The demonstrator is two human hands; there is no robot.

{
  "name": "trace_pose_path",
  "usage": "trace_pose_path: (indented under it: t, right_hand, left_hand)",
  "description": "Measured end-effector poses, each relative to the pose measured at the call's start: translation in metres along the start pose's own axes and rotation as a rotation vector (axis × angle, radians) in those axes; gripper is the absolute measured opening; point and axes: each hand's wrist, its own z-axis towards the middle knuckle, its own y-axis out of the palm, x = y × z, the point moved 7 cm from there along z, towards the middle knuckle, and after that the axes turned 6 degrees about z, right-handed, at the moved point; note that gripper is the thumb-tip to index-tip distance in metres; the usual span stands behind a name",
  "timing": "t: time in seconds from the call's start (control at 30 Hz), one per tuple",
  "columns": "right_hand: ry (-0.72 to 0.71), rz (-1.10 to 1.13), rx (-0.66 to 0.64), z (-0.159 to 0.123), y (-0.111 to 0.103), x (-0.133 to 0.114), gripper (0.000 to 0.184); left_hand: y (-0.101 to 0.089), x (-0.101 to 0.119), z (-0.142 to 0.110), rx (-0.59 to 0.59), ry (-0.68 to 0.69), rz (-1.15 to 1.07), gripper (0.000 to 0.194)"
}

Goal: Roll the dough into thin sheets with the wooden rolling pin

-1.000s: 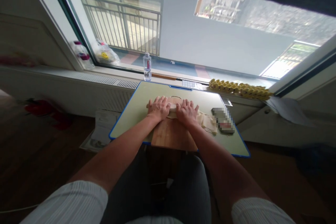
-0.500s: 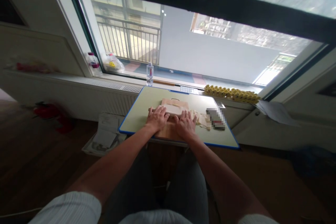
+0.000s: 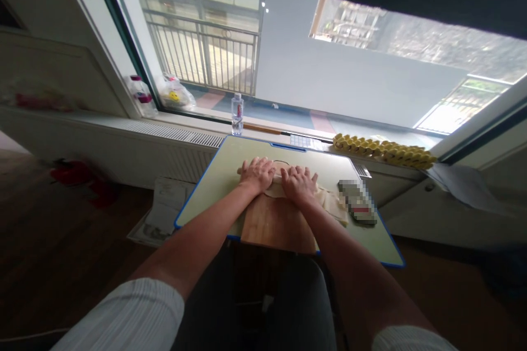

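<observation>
Both my hands lie on top of a rolling pin (image 3: 239, 171), whose light wooden end sticks out at the left and whose middle is mostly covered. My left hand (image 3: 257, 174) has its fingers stretched forward over it. Beside it, my right hand (image 3: 300, 182) is spread out flat, fingers apart. Under the pin, a pale sheet of dough (image 3: 274, 191) shows between and below the hands. The dough lies on a wooden cutting board (image 3: 278, 225), which reaches past the near table edge. More pale, folded dough strips (image 3: 334, 205) lie right of my right hand.
The small table (image 3: 214, 192) has a blue rim. A phone-shaped, pixelated object (image 3: 357, 203) lies at its right. Behind stand a clear water bottle (image 3: 237, 115) and yellow egg cartons (image 3: 382, 151) on the sill. A red fire extinguisher (image 3: 76, 175) is on the left.
My hands have moved forward over the board with the rolling pin, away from me, uncovering more of the board's near part. The camera view has also shifted.
</observation>
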Motion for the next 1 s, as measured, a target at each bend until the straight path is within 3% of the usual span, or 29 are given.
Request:
trace_pose_path:
  t: [0.27,0.5,0.7,0.9,1.0]
  right_hand:
    - [0.08,0.116,-0.109,0.068,0.017,0.018,0.074]
    - [0.128,0.158,-0.155,0.103,0.022,0.026,0.08]
    - [0.057,0.183,-0.096,0.09,0.017,0.019,0.072]
    - [-0.294,0.144,-0.109,0.044,0.011,-0.003,0.046]
    - [-0.328,0.137,-0.102,0.033,0.008,-0.006,0.036]
  left_hand:
    - [0.014,-0.005,0.073,-0.168,-0.016,0.028,0.069]
    - [0.016,-0.008,0.107,-0.189,-0.004,0.032,0.067]
    - [0.009,-0.005,0.098,-0.067,0.02,0.037,0.06]
    - [-0.007,-0.011,0.073,0.087,-0.022,-0.058,0.047]
    - [-0.027,-0.024,0.05,0.227,-0.085,-0.103,0.05]
